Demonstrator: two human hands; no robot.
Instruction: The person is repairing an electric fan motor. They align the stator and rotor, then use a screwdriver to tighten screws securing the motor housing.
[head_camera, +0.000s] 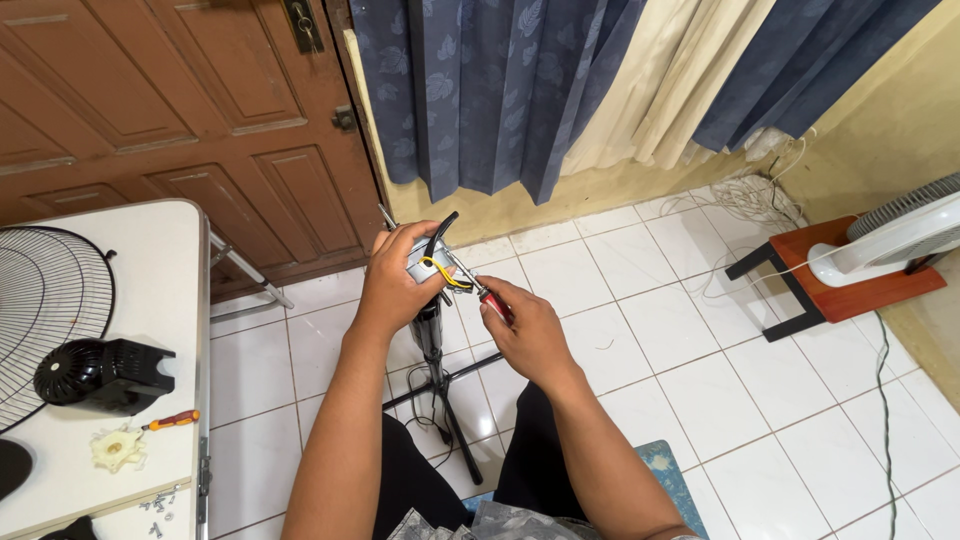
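Note:
My left hand (398, 280) grips a small grey metal motor part (424, 262) at the top of a black fan stand pole (430, 335). Yellow and black wires (440, 262) loop over that part. My right hand (525, 330) holds a red-handled tool (494, 302), its metal tip pointing into the part beside the yellow wire. Both hands meet above the white tiled floor, in front of my knees.
A white table (170, 300) at left carries a black wire fan guard (50, 300), a black motor housing (105, 373), an orange-handled screwdriver (172, 420), a pale plastic piece (118, 448) and loose screws (160, 500). A white fan (900, 235) rests on a red-brown stool (840, 285) at right. Cables trail over the floor.

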